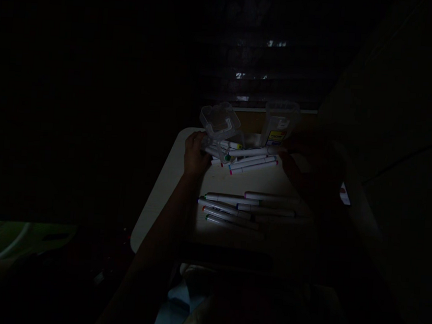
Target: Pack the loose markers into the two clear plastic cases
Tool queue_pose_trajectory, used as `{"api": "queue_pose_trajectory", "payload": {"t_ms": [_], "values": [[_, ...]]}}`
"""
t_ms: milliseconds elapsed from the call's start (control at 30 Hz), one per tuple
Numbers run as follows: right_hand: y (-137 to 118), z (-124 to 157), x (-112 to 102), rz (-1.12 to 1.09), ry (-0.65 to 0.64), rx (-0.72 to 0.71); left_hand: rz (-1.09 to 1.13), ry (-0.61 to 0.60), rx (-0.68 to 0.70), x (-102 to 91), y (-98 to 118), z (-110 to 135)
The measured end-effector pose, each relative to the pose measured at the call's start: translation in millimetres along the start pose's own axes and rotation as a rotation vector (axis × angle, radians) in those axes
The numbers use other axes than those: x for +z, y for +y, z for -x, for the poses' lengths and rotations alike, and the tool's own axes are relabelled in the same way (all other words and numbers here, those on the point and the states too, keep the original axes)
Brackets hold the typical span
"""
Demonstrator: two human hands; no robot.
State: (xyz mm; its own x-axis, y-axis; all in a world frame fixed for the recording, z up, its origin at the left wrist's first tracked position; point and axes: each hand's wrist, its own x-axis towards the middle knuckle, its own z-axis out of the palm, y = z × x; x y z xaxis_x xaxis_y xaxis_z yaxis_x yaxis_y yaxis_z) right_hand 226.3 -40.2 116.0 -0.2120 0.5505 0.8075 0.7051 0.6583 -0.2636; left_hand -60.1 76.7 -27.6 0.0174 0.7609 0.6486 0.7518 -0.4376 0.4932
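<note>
Head cam: L hand (194,155) has fingers half-curled at side of clear box (221,129), grip can't tell. R hand (300,160), dim, pinches w/ fingers white marker's (251,151) R end, above other markers (253,167) on table (222,183).

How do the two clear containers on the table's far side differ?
The left clear container is beside the left hand; the right clear container stands away from it. The left container looks tilted, the right one roughly upright. The right container shows a yellow label, while none is visible on the left one. Both are see-through.
</note>
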Motion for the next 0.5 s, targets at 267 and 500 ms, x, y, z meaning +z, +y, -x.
{"api": "queue_pose_trajectory", "payload": {"t_ms": [267,500], "values": [[3.9,4.4,15.7,-0.064,-0.039,0.04,-0.005,-0.013,-0.003,0.3,-0.5,0.1],[5.5,8.4,25.9,-0.03,-0.066,-0.041,-0.008,-0.008,0.006,1.5,-1.8,0.0]]}}
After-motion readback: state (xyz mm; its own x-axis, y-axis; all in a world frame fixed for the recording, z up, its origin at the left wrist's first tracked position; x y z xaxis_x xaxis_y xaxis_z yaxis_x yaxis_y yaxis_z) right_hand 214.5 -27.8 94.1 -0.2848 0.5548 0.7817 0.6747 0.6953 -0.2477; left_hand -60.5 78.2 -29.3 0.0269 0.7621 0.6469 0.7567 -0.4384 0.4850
